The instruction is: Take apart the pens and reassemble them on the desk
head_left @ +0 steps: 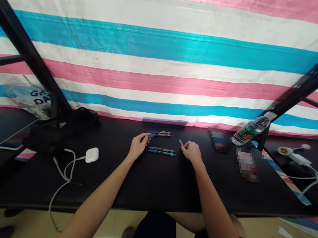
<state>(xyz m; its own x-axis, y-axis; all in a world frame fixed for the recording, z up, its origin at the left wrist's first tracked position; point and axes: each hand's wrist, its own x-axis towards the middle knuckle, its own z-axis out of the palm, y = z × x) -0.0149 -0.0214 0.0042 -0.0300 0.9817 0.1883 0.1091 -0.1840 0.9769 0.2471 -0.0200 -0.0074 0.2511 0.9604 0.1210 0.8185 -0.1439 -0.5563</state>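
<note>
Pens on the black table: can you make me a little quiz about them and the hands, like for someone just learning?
1. True or false: the left hand holds a pen.
2. What lies on the table to the right of both hands? A) a water bottle B) a teapot C) a ball
3. Which hand pinches the small grey piece?
Key: 1 true; 2 A; 3 the right hand.
</note>
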